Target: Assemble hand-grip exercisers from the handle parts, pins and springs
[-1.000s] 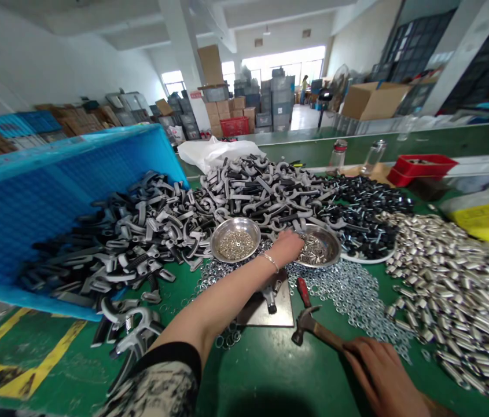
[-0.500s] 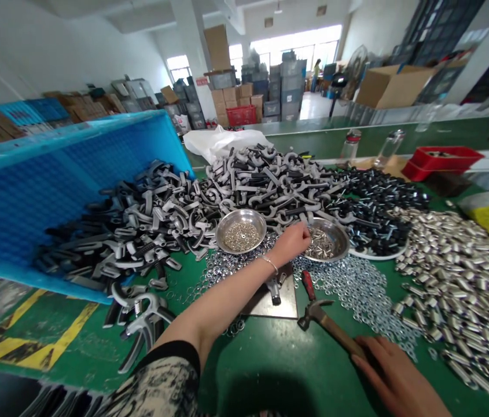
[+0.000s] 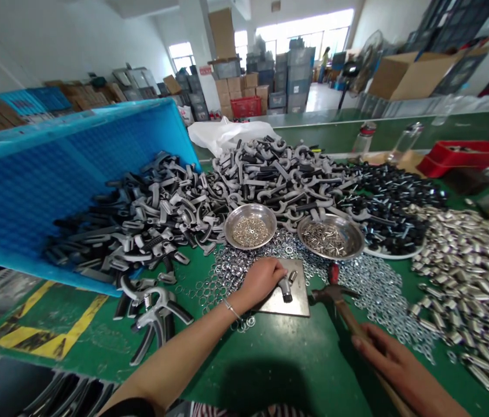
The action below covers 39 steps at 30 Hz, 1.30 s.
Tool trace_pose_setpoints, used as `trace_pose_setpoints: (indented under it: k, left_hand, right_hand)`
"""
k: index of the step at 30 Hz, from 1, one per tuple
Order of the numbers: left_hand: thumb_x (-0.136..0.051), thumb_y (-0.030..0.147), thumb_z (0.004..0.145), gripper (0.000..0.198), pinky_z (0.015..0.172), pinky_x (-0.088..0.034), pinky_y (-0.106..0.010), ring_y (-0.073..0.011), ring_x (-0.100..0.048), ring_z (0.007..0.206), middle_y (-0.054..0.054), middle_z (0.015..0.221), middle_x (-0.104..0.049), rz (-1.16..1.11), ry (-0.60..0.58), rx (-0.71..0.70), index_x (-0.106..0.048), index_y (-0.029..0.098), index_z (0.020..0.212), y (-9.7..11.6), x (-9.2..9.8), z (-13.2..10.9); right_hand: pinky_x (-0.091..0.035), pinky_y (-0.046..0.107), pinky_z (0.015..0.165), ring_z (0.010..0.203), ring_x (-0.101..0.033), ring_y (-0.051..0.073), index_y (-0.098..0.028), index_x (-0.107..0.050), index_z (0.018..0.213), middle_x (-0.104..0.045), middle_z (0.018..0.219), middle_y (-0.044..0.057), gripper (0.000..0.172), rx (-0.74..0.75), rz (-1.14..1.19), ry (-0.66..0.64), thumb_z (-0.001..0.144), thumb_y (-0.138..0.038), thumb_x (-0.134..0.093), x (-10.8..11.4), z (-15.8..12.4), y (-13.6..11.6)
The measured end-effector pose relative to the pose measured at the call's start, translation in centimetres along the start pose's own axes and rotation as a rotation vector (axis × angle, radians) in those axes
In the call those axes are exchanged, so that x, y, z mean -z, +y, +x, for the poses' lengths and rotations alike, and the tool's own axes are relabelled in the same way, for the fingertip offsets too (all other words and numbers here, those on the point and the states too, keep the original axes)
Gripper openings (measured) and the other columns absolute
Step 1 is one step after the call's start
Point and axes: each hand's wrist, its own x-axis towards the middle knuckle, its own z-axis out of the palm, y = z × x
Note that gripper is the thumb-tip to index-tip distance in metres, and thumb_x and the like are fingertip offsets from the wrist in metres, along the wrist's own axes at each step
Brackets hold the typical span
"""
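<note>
My left hand (image 3: 260,279) is closed on a small grey metal part (image 3: 286,288) that rests on a flat steel plate (image 3: 296,301) on the green table. My right hand (image 3: 394,365) grips the wooden handle of a claw hammer (image 3: 335,295), whose head hovers just right of the plate. Behind the plate stand two round steel dishes: the left dish (image 3: 250,225) holds tiny nuts or washers, the right dish (image 3: 330,237) holds small pins.
A tilted blue crate (image 3: 53,179) spills grey and black handle parts (image 3: 161,214). Loose washers (image 3: 357,289) lie around the plate. Black pieces (image 3: 392,202) and silver sleeves (image 3: 465,260) are heaped at right. A red tray (image 3: 461,155) and bottles stand behind.
My left hand came back from the right dish to the steel plate and closed on the small part. The hammer lifted and swung left toward the plate.
</note>
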Motion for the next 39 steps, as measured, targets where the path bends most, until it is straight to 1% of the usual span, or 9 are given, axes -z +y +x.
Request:
trace_pose_setpoints:
  k: [5, 11, 15, 18, 25, 28, 31, 36, 39]
  left_hand:
    - [-0.056, 0.034, 0.094, 0.023, 0.077, -0.045, -0.033, -0.0232, -0.062, 0.084, -0.008, 0.086, -0.069, 0.196, -0.03, -0.029, -0.066, 0.016, 0.084, 0.3, -0.5, 0.3]
    - [-0.051, 0.034, 0.097, 0.023, 0.095, -0.039, -0.044, -0.0281, -0.058, 0.1, -0.013, 0.096, -0.066, 0.368, -0.131, -0.431, -0.065, 0.015, 0.095, 0.2, 0.1, 0.5]
    - [-0.075, 0.066, 0.069, 0.092, 0.103, -0.034, -0.053, -0.0374, -0.05, 0.117, -0.02, 0.124, -0.057, 0.23, -0.04, -0.223, -0.045, 0.011, 0.137, 0.0, -0.2, -1.1]
    - [-0.081, 0.059, 0.066, 0.118, 0.108, -0.03, -0.056, -0.039, -0.047, 0.124, -0.021, 0.131, -0.055, 0.068, -0.035, -0.099, -0.018, 0.011, 0.153, -0.1, -1.1, -2.7]
    - [-0.082, 0.037, 0.07, 0.107, 0.109, -0.032, -0.055, -0.0376, -0.046, 0.126, -0.018, 0.126, -0.058, -0.067, -0.085, -0.029, -0.019, 0.013, 0.153, -0.1, -1.3, -3.3]
    - [-0.081, 0.038, 0.072, 0.099, 0.108, -0.035, -0.054, -0.0338, -0.05, 0.12, -0.014, 0.119, -0.061, -0.138, -0.062, -0.042, -0.025, 0.015, 0.151, 0.1, -0.9, -4.3]
    - [-0.078, 0.042, 0.077, 0.089, 0.106, -0.041, -0.048, -0.0285, -0.053, 0.116, -0.012, 0.121, -0.058, -0.301, -0.001, -0.043, -0.03, 0.02, 0.148, 0.8, -0.7, -6.6]
    - [-0.079, 0.052, 0.074, 0.092, 0.107, -0.042, -0.05, -0.0302, -0.053, 0.117, -0.014, 0.127, -0.056, -0.321, -0.063, -0.123, -0.033, 0.023, 0.148, 2.3, 0.6, -9.2]
    - [-0.076, 0.06, 0.073, 0.093, 0.109, -0.039, -0.053, -0.0322, -0.05, 0.123, -0.015, 0.133, -0.053, -0.23, -0.133, -0.235, -0.034, 0.024, 0.149, 2.3, 3.2, -6.6]
  right_hand:
    - [-0.054, 0.033, 0.069, 0.076, -0.066, 0.024, -0.024, -0.061, 0.098, -0.07, 0.083, 0.004, 0.038, 0.039, -0.069, 0.045, 0.09, -0.059, -0.051, 0.2, 0.1, -0.7]
    - [-0.058, 0.037, 0.062, 0.066, -0.07, 0.026, -0.023, -0.056, 0.124, -0.075, 0.085, 0.007, 0.048, 0.008, -0.009, 0.019, 0.093, -0.058, -0.045, 0.9, 0.9, -0.8]
    - [-0.051, 0.046, 0.1, 0.121, -0.063, 0.031, -0.03, -0.044, 0.147, -0.062, 0.138, 0.008, 0.055, 0.219, -0.145, 0.086, 0.096, -0.048, -0.048, 1.9, 1.2, -3.4]
    - [-0.038, 0.047, 0.113, 0.14, -0.043, 0.028, -0.033, -0.036, 0.153, -0.044, 0.154, 0.003, 0.056, 0.384, -0.168, 0.164, 0.098, -0.042, -0.046, 1.7, 1.8, -5.9]
    - [-0.054, 0.047, 0.093, 0.109, -0.069, 0.03, -0.029, -0.035, 0.154, -0.063, 0.137, 0.01, 0.056, 0.226, -0.181, -0.042, 0.1, -0.044, -0.038, 0.0, 5.7, -5.5]
    - [-0.054, 0.05, 0.09, 0.104, -0.069, 0.032, -0.022, -0.039, 0.152, -0.069, 0.124, 0.015, 0.058, 0.246, -0.243, 0.106, 0.099, -0.046, -0.036, -0.1, 6.1, -4.2]
    - [-0.04, 0.058, 0.107, 0.126, -0.054, 0.036, -0.02, -0.05, 0.145, -0.057, 0.138, 0.019, 0.054, 0.45, -0.376, 0.257, 0.096, -0.043, -0.045, -0.5, 6.1, -4.4]
    - [-0.054, 0.041, 0.092, 0.104, -0.066, 0.026, -0.025, -0.065, 0.121, -0.07, 0.115, 0.009, 0.032, 0.437, -0.177, -0.064, 0.094, -0.039, -0.056, -1.4, 6.8, -7.0]
    - [-0.056, 0.037, 0.082, 0.09, -0.068, 0.023, -0.023, -0.067, 0.101, -0.071, 0.098, 0.006, 0.019, 0.41, -0.117, -0.032, 0.095, -0.037, -0.055, -1.4, 7.3, -7.2]
